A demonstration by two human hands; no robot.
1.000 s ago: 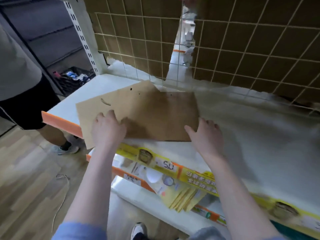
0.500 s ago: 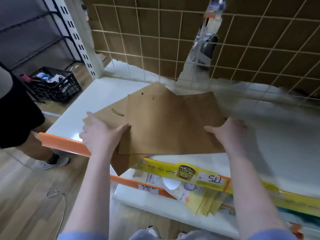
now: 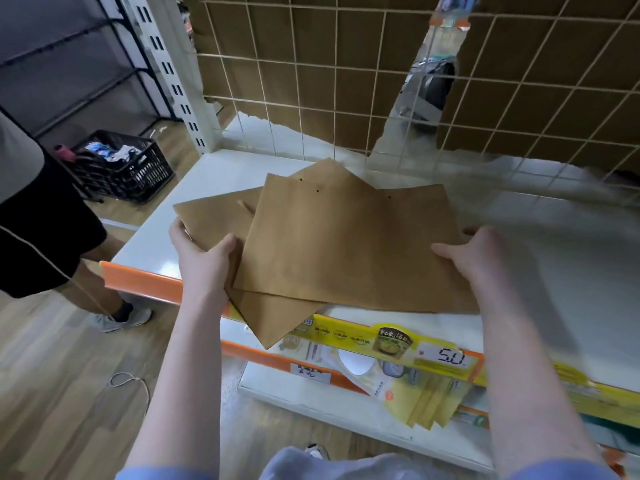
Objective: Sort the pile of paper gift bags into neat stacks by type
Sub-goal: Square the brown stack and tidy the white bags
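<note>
While your left hand (image 3: 202, 259) pinches the lower brown bag (image 3: 214, 220) at 9 o'clock, your right hand (image 3: 472, 252) grips the top bag (image 3: 346, 244) at 3 o'clock. Both bags lie flat, overlapping, over the white shelf (image 3: 207, 174), one corner overhanging its orange edge (image 3: 138, 282).

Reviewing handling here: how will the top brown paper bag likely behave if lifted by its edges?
The top brown paper bag lies flat and creaseless, so probably light and fairly stiff. Its near edge overhangs the shelf without drooping. It sits skewed over the lower bag, so it may slide.
</note>
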